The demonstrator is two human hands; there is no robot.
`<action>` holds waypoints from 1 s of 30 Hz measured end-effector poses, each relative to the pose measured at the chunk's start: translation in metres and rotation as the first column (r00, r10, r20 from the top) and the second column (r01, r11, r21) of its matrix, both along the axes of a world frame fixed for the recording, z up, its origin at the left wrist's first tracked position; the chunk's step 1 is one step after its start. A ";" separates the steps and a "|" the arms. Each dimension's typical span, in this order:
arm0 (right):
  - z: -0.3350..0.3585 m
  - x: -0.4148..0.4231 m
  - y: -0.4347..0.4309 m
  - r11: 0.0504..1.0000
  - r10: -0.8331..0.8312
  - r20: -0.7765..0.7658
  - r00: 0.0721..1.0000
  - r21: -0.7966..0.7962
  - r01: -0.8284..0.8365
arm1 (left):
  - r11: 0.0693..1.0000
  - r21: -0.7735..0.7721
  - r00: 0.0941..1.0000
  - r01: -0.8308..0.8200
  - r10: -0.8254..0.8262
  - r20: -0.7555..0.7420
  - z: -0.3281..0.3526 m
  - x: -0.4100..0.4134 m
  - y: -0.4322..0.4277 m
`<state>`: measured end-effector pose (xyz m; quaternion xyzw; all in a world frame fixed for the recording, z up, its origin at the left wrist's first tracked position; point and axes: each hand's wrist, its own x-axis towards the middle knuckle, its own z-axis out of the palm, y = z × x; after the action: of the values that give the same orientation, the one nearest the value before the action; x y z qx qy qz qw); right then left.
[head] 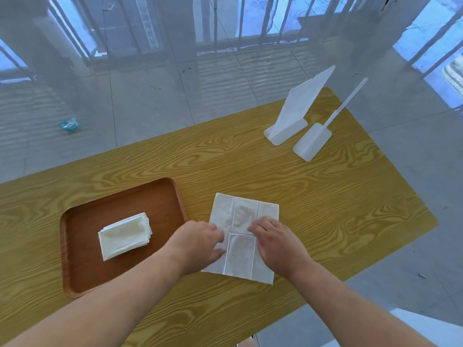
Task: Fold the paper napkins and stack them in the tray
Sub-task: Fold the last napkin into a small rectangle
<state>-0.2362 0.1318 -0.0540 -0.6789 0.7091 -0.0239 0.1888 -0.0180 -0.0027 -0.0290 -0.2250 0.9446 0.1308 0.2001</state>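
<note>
Head view. Left hand [198, 242] is on the left edge of the white creased paper napkin [244, 214], fingers bent and blurred; cannot tell whether it pinches or only presses. Right hand [275, 242] is released, fingers flat on the middle crease. The napkin lies unfolded on the yellow wood-grain table [338, 209], just right of the brown rectangular tray [75, 271], which holds a stack of folded white napkins [125, 235].

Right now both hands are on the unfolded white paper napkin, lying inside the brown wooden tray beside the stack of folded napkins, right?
No. The head view shows the unfolded white paper napkin on the yellow wood-grain table, right of the brown wooden tray, not inside it. The left hand and right hand are on it; the stack of folded napkins is in the tray.
</note>
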 end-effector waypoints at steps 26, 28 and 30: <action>0.009 -0.011 0.002 0.890 -0.455 -0.020 0.891 0.014 0.455 | 0.938 -0.194 0.956 -0.287 0.269 -0.115 -0.018 -0.008 -0.014; 0.008 -0.010 0.001 0.805 -0.589 0.008 0.808 0.097 0.586 | 0.886 -0.224 0.913 -0.407 0.394 -0.102 -0.016 -0.007 -0.014; 0.008 -0.007 -0.001 0.754 -0.652 0.045 0.757 0.147 0.641 | 0.852 -0.209 0.877 -0.480 0.474 -0.084 -0.017 -0.008 -0.014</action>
<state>-0.2431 0.1305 -0.0461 -0.3771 0.8904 -0.0760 0.2432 -0.0264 -0.0170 -0.0462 -0.4713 0.8707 0.0724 0.1207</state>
